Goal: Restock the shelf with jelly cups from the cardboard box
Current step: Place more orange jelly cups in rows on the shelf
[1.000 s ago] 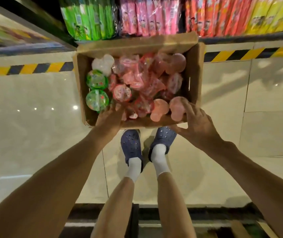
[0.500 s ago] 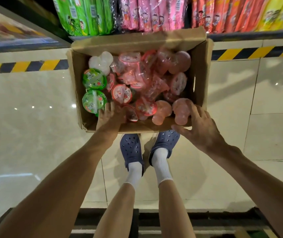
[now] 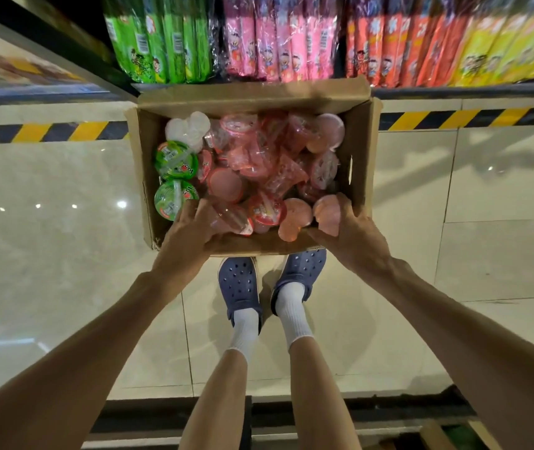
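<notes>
Gripping the near wall of the cardboard box (image 3: 361, 177), both hands are seen with fingers curled over its rim. The left hand (image 3: 187, 237) is closed on the near left part, beside two green-lidded jelly cups (image 3: 175, 178). The right hand (image 3: 351, 233) is closed on the near right part, its fingers against a pink jelly cup (image 3: 325, 212). Pink jelly cups (image 3: 259, 160) are heaped inside the box. Beyond the box, snack packets (image 3: 278, 37) are ranged on the shelf (image 3: 454, 90).
</notes>
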`<state>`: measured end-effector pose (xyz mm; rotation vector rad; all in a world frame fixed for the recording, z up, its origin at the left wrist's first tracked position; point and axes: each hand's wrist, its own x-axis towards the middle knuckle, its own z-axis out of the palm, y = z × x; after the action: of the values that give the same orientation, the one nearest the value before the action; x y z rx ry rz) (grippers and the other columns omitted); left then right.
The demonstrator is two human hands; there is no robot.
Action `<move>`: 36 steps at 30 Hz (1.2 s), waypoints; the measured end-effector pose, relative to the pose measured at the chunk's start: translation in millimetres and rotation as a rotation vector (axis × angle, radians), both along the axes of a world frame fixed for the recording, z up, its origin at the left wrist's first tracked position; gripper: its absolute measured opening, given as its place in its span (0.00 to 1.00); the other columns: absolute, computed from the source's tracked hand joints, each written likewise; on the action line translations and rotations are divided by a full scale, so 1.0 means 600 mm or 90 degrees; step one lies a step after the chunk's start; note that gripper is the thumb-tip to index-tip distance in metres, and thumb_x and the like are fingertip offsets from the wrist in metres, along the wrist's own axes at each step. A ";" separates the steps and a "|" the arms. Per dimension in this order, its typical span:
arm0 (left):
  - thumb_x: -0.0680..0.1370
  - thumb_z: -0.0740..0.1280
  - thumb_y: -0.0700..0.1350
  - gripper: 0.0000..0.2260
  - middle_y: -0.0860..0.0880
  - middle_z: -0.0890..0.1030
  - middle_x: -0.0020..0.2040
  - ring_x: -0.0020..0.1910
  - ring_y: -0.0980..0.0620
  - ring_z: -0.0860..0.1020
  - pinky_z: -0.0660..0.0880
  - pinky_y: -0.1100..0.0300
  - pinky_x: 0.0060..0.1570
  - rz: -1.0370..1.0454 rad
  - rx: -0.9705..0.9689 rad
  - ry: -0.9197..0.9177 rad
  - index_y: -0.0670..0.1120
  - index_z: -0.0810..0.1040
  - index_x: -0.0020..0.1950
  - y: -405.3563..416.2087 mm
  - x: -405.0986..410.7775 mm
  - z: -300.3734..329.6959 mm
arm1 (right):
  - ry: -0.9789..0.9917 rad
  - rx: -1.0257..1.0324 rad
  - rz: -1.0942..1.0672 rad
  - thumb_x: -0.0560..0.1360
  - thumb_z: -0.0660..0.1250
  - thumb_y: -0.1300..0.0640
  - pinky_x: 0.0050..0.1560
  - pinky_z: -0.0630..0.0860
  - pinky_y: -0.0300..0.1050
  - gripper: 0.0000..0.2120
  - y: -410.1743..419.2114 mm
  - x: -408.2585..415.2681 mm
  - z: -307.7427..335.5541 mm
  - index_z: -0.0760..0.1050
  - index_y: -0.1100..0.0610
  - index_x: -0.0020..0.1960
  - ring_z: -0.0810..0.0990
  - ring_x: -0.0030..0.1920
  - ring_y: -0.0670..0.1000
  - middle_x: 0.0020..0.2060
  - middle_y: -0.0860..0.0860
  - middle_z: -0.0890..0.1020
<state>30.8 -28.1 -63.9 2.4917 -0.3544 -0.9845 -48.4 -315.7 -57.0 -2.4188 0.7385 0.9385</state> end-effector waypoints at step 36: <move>0.81 0.72 0.49 0.28 0.48 0.75 0.70 0.68 0.48 0.75 0.75 0.43 0.65 0.191 -0.214 -0.085 0.46 0.65 0.77 -0.086 0.081 0.219 | -0.118 0.149 -0.178 0.74 0.76 0.47 0.54 0.79 0.52 0.32 -0.021 0.133 0.185 0.66 0.54 0.72 0.82 0.58 0.58 0.60 0.52 0.82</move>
<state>79.3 -79.7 67.3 2.2237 -0.1633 -0.5861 31.2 -328.3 53.8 -2.0977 0.8208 0.6408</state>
